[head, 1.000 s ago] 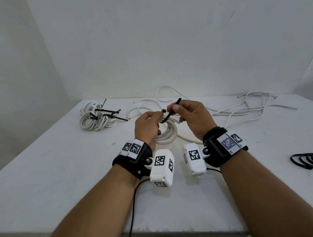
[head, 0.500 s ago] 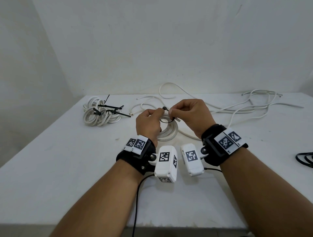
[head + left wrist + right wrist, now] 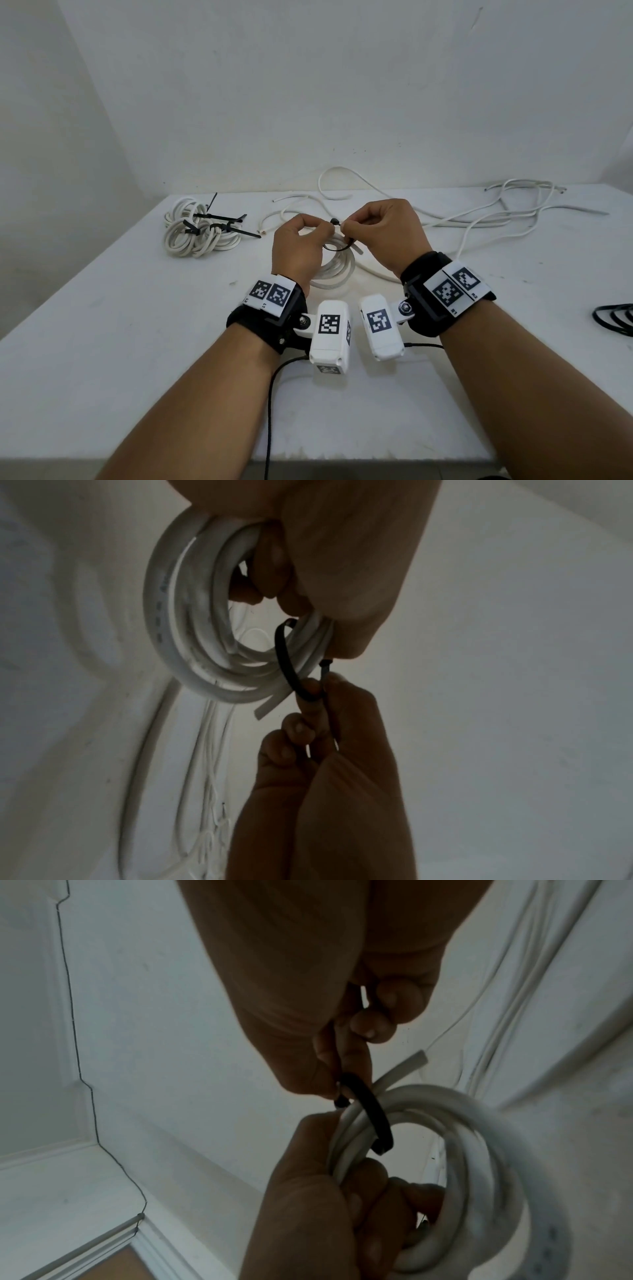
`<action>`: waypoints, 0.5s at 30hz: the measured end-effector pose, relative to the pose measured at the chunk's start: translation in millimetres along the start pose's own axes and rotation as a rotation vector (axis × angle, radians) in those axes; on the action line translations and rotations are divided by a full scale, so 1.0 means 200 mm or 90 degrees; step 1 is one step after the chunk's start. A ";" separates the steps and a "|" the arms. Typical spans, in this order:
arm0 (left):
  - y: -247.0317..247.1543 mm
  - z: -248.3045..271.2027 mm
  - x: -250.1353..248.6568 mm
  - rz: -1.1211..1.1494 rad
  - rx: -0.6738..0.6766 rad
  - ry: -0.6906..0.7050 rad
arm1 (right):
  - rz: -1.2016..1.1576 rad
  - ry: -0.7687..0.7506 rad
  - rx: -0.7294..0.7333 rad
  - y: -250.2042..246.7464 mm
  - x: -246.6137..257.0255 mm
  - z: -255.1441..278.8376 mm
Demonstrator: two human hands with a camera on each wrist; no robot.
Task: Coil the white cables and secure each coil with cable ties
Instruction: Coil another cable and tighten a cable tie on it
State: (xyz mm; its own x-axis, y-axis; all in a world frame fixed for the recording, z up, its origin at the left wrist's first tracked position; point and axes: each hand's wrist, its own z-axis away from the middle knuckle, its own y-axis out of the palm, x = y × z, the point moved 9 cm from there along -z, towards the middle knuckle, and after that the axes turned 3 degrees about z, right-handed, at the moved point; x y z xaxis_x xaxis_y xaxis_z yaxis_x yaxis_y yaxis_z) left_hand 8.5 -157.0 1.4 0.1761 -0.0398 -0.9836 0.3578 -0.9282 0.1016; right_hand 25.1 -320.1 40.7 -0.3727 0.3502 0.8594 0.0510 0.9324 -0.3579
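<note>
bare forearms; black wrist straps (image 3: 265, 323) with checkered marker tags, white camera boxes (image 3: 330, 334), thin black cord (image 3: 270, 404)

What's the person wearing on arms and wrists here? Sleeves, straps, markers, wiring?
Bare forearms, no sleeves. Each wrist has a black strap: left strap, right strap, each topped by a white plate with two black-and-white square markers. A white camera box with markers hangs from each; a thin black cable trails from the left.

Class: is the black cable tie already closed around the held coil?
Cannot tell: the cable tie curves around the coil, fingers hide the join.
</note>
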 end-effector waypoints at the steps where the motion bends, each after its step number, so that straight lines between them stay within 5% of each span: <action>1: 0.01 0.01 -0.02 -0.024 0.023 0.023 | 0.007 -0.004 0.000 0.00 0.00 0.00; 5: 0.05 0.03 -0.06 -0.059 0.079 0.068 | 0.020 -0.003 -0.005 -0.01 -0.02 -0.01; 10: 0.06 0.03 -0.02 -0.038 0.101 0.016 | 0.078 0.018 0.049 0.00 -0.04 -0.03; 15: 0.13 0.07 0.00 -0.014 0.174 -0.024 | -0.093 0.139 0.130 0.01 -0.14 -0.02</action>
State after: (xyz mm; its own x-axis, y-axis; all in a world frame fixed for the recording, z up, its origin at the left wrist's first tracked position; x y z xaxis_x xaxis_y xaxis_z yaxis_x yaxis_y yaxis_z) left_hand 5.3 -186.5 2.2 0.1347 -0.0277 -0.9905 0.0994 -0.9942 0.0413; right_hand 39.0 -327.0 16.5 -0.1536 0.2450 0.9573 -0.1833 0.9449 -0.2712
